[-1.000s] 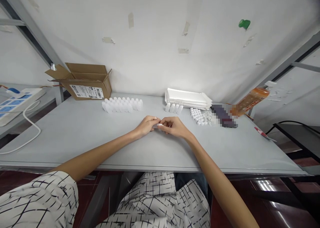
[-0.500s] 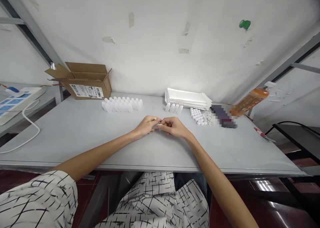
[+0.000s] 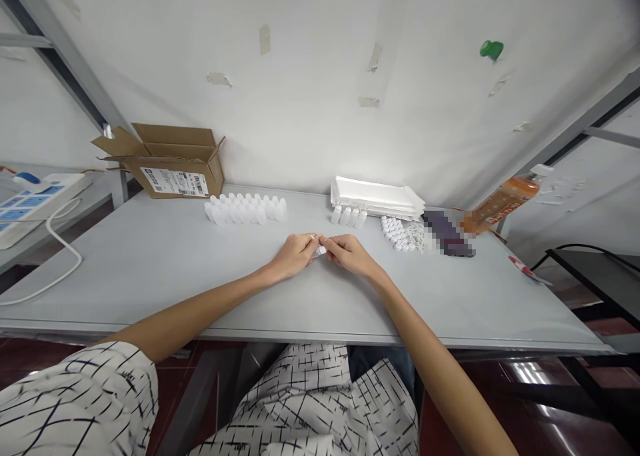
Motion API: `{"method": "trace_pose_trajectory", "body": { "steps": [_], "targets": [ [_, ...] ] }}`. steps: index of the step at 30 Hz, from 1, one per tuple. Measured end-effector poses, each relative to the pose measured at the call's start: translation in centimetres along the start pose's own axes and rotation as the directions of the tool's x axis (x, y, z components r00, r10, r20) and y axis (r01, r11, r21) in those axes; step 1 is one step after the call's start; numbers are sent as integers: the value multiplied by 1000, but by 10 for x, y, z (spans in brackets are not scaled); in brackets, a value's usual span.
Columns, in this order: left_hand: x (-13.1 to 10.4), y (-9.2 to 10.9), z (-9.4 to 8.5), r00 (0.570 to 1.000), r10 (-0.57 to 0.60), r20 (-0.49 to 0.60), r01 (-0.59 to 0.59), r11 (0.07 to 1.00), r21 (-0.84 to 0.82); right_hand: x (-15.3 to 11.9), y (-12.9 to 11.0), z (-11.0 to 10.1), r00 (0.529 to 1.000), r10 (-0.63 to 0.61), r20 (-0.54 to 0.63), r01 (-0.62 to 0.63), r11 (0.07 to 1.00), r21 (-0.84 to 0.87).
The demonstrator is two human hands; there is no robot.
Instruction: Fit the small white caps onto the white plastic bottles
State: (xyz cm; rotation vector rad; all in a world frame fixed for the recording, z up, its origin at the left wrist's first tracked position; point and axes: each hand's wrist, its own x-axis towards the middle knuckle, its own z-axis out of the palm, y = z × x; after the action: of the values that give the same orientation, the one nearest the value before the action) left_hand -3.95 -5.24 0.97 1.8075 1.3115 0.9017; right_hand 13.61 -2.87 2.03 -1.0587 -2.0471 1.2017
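Observation:
A small white plastic bottle (image 3: 319,251) is held over the middle of the table between my two hands. My left hand (image 3: 294,253) is closed around its body, hiding most of it. My right hand (image 3: 350,252) pinches at the bottle's right end, its thumb close to my left thumb. Farther back stand several rows of small translucent white bottles (image 3: 245,211), left of my hands. Another short row of white bottles (image 3: 349,217) stands in front of white stacked trays (image 3: 377,197). White caps (image 3: 397,234) sit in rows beside a pile of small whitish pieces (image 3: 415,235).
An open cardboard box (image 3: 175,169) stands at the back left. On the right are a dark phone-like object (image 3: 447,233), partly pixelated, and an orange drink bottle (image 3: 507,201). A power strip (image 3: 37,206) with a white cable (image 3: 65,243) lies on the left.
My fingers have shifted on the small bottle. Both thumbs are now closer together, and more of the bottle's white end shows below them.

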Motion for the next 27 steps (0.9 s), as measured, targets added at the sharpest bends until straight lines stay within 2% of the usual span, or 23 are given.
{"method": "trace_pose_trajectory", "body": {
  "steps": [7,10,15,18,23,27],
  "targets": [
    [-1,1,0,1000,-10,20,11,1000,-25,-4,-8,0,999,-2,44,-2,996,90],
    [0,0,-2,998,-40,38,43,997,-66,-3,-7,-1,1000,-17,19,15,994,107],
    [7,-7,-8,997,-43,-71,38,997,-70,-3,-7,-4,997,-46,-66,56,986,156],
    [9,-9,-8,989,-43,-142,39,999,-32,-3,-8,-5,997,-27,-72,40,983,178],
    [7,-7,-6,964,90,-251,-72,994,79,-4,-9,-5,1000,-4,-31,10,981,194],
    [4,-6,-6,947,172,-273,-122,974,190,-6,-13,-3,999,-25,-42,31,989,142]
  ]
}}
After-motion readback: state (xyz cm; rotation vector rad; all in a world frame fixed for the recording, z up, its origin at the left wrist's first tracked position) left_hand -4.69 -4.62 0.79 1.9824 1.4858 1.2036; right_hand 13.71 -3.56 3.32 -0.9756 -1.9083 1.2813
